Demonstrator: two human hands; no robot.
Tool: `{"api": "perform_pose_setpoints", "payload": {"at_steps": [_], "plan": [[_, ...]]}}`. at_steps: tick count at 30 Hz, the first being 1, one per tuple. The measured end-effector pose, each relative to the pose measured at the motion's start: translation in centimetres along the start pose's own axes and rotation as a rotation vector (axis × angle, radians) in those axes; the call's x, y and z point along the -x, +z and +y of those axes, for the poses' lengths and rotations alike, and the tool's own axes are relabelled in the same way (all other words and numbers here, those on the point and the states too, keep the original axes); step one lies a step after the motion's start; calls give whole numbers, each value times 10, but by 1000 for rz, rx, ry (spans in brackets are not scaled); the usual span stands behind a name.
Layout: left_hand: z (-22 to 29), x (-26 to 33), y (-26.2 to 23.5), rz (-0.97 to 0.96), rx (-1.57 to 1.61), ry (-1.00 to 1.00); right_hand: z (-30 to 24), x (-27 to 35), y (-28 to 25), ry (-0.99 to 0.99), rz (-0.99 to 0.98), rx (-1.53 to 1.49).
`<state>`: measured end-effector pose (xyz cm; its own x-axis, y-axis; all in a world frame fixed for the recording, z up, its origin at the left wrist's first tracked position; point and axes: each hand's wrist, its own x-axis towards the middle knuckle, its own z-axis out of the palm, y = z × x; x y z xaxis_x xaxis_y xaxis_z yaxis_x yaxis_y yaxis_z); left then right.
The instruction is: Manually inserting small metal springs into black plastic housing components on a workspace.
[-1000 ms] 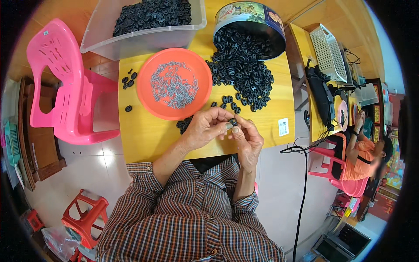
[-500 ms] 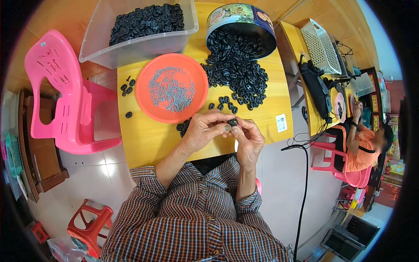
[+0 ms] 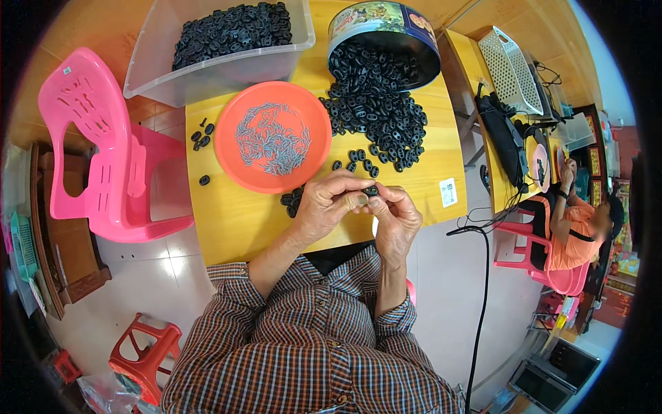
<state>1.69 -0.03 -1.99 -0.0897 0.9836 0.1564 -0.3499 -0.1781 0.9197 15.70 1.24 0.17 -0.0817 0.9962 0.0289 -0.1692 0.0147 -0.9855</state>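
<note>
Up top, orange plate (image 3: 234, 169) holds grey pins (image 3: 272, 138) — tub (image 3: 207, 72), black parts (image 3: 231, 27).

- One view only, from a camera worn on the person's head, looking steeply down over the chest and both forearms.
- It faces the yellow tabletop (image 3: 234, 221), which fills the upper middle of the picture, its far end toward the top.
- The left hand (image 3: 331, 203) and right hand (image 3: 396, 217) sit near the centre, close beneath the lens.
- The wide fisheye bends the edges and takes in floor on both sides.
</note>
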Motion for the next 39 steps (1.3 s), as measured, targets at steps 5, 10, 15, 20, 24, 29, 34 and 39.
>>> {"api": "perform_pose_setpoints", "payload": {"at_steps": [5, 10, 15, 20, 24, 29, 34, 39], "plan": [[-1, 1, 0, 21, -75, 44, 3, 0, 5, -41, 26, 32], [-2, 0, 4, 20, -88, 85, 5, 1, 6, -73, 48, 21], [2, -1, 3, 21, -101, 96, -4, 2, 7, -69, 11, 45], [1, 1, 3, 10, -77, 102, -6, 4, 7, -50, -7, 59], [3, 4, 3, -8, -71, 71, -2, 5, 2, -47, 8, 26], [8, 11, 4, 27, -52, 51, -1, 8, 7, 0, -6, -16], [2, 20, 0, 95, -32, -35, 4, 12, 9, -3, -65, -38], [3, 23, 0, 92, -80, -11, 8, 15, 6, 22, -114, -33]]}}
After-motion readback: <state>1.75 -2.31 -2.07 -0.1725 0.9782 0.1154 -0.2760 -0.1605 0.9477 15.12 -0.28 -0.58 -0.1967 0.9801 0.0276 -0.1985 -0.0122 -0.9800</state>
